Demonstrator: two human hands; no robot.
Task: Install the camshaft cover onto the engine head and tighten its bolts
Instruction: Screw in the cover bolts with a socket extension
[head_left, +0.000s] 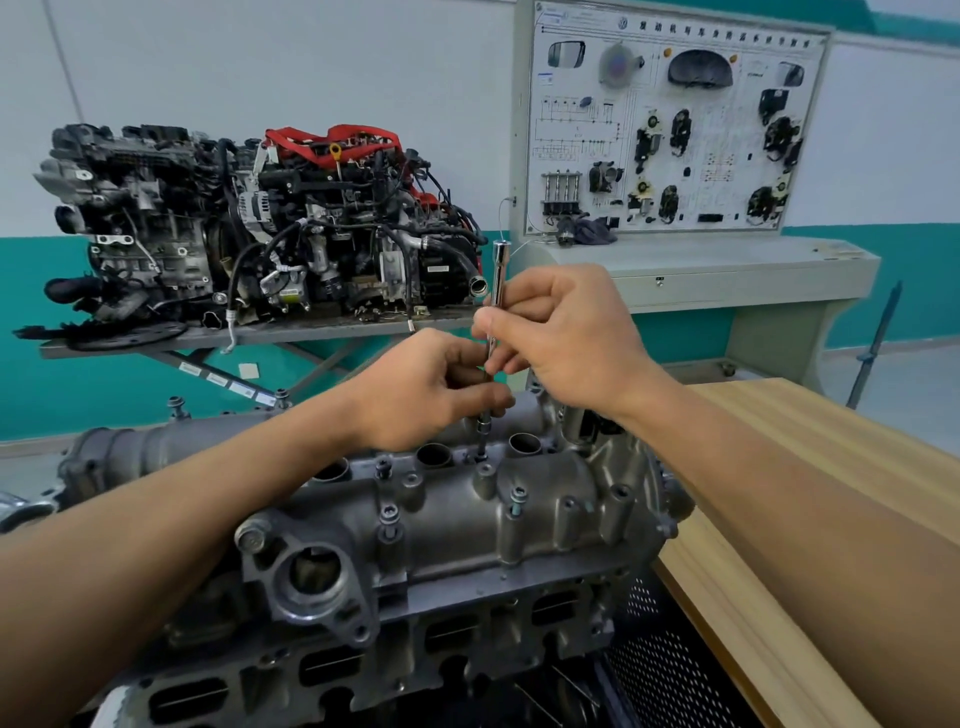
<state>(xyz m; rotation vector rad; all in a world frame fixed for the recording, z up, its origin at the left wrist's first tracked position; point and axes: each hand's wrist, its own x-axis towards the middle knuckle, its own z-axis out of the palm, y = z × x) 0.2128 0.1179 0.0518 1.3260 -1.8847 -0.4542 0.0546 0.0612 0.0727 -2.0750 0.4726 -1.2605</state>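
The grey camshaft cover (447, 519) lies on the engine head (363, 670) in front of me. A chrome extension bar (497, 280) stands upright, its lower socket end on a bolt (481, 457) between two round wells of the cover. My right hand (566, 332) grips the bar's upper shaft. My left hand (431, 389) pinches the bar lower down, just above the socket. Two bolts (517, 500) (389, 519) stick up from the cover's near side.
A wooden bench top (810, 467) runs along the right. Behind stands a complete engine (249, 228) on a metal stand. A training panel (675, 124) with car parts sits on a grey cabinet at the back right.
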